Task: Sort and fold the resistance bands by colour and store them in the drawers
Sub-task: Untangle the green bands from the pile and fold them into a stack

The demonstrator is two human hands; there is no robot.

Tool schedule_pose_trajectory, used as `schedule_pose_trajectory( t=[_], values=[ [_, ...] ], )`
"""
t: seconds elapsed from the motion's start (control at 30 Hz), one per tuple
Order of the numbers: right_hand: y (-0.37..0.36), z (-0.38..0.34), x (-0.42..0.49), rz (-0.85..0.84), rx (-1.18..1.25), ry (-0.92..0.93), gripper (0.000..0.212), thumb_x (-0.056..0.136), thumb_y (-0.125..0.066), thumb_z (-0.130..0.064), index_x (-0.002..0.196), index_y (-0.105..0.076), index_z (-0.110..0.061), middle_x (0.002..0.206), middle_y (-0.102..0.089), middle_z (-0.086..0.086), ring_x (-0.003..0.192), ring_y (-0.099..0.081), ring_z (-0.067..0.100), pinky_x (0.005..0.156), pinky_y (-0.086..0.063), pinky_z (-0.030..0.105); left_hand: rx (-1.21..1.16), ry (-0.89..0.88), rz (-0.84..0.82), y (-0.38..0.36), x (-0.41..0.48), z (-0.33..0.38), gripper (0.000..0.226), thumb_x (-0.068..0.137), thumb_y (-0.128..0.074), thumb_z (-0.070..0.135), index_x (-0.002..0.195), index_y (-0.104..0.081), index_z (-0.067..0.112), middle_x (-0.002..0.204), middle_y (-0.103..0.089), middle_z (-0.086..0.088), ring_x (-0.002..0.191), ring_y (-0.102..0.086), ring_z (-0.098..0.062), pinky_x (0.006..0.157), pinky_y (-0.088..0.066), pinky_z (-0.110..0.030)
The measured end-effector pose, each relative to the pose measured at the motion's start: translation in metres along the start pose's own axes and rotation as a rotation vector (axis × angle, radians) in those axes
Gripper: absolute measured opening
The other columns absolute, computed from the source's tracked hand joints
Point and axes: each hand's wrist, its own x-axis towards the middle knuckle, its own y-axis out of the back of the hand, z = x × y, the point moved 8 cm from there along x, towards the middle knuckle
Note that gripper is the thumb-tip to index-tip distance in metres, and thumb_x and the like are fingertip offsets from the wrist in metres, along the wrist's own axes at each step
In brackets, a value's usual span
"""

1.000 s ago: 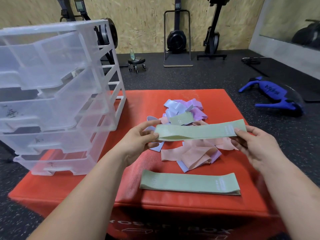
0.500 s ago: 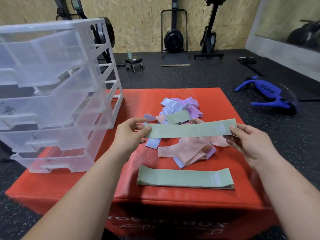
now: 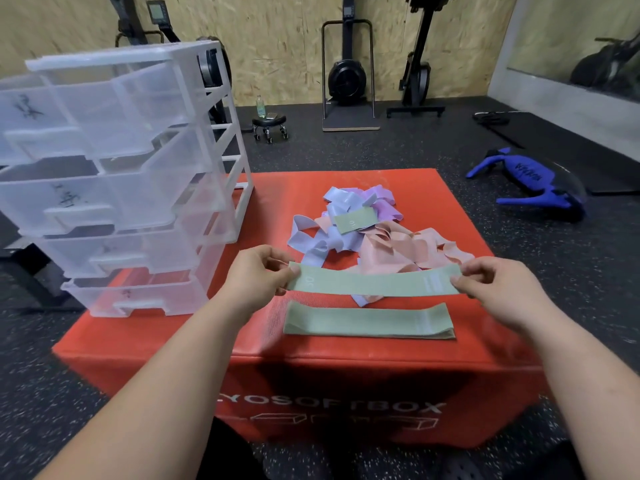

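I hold a green resistance band (image 3: pixel 374 280) stretched flat between both hands, just above the red box (image 3: pixel 166 323). My left hand (image 3: pixel 258 275) pinches its left end and my right hand (image 3: pixel 498 289) pinches its right end. A second green band (image 3: pixel 367 320) lies flat on the box right below it. Behind lies a loose pile of bands: pink (image 3: pixel 391 247), light blue (image 3: pixel 311 244), purple (image 3: pixel 381 199), and one more green band (image 3: pixel 353 220) on top. The clear plastic drawer unit (image 3: pixel 114 174) stands on the box's left side with its drawers pulled partly out.
The red box sits on a dark speckled gym floor. A blue exercise device (image 3: pixel 530 185) lies on the floor to the right. Rowing machines (image 3: pixel 346 74) and a small wheeled stool (image 3: pixel 270 124) stand by the far wooden wall.
Both hands have lowered the stretched green band toward me, so it now hangs just above the green band lying on the box.
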Motion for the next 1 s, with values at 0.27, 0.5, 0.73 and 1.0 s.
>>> schedule_pose_trajectory(
  t=[0.27, 0.5, 0.73, 1.0],
  values=[
    [-0.005, -0.007, -0.023, -0.039, -0.251, 0.072, 0.011, 0.081, -0.085, -0.027, 0.084, -0.074, -0.027, 0.07, -0.071, -0.01, 0.073, -0.064, 0.005, 0.063, -0.042, 0.022, 0.3, -0.046, 0.002, 0.004, -0.017, -0.008, 0.014, 0.085, -0.084, 0.021, 0.089, -0.071, 0.026, 0.076, -0.075, 0.001, 0.065, -0.073, -0.025, 0.07, -0.062, -0.043],
    [-0.018, -0.006, -0.021, -0.073, -0.302, 0.114, 0.022, 0.079, -0.087, -0.026, 0.094, -0.071, -0.028, 0.068, -0.072, -0.01, 0.073, -0.067, 0.006, 0.068, -0.045, 0.028, 0.55, -0.126, -0.025, -0.009, -0.026, -0.009, 0.015, 0.086, -0.078, 0.018, 0.097, -0.071, 0.024, 0.079, -0.071, 0.009, 0.071, -0.062, -0.003, 0.062, -0.043, -0.019],
    [-0.034, 0.003, -0.016, -0.098, -0.446, 0.126, 0.023, 0.075, -0.085, -0.029, 0.093, -0.07, -0.032, 0.076, -0.068, -0.012, 0.077, -0.063, 0.011, 0.077, -0.053, 0.036, 0.72, -0.203, -0.077, -0.023, -0.024, -0.021, 0.021, 0.088, -0.073, 0.018, 0.109, -0.072, 0.023, 0.089, -0.066, 0.007, 0.087, -0.064, -0.022, 0.072, -0.049, -0.033],
    [-0.042, -0.003, -0.022, -0.318, -0.422, 0.288, 0.06, 0.07, -0.094, -0.035, 0.124, -0.069, -0.038, 0.119, -0.066, -0.017, 0.105, -0.065, 0.008, 0.093, -0.049, 0.03, 0.702, -0.293, -0.285, -0.029, -0.024, -0.016, 0.052, 0.087, -0.084, 0.038, 0.135, -0.066, 0.028, 0.132, -0.066, 0.012, 0.113, -0.063, -0.01, 0.095, -0.049, -0.029]
  ],
)
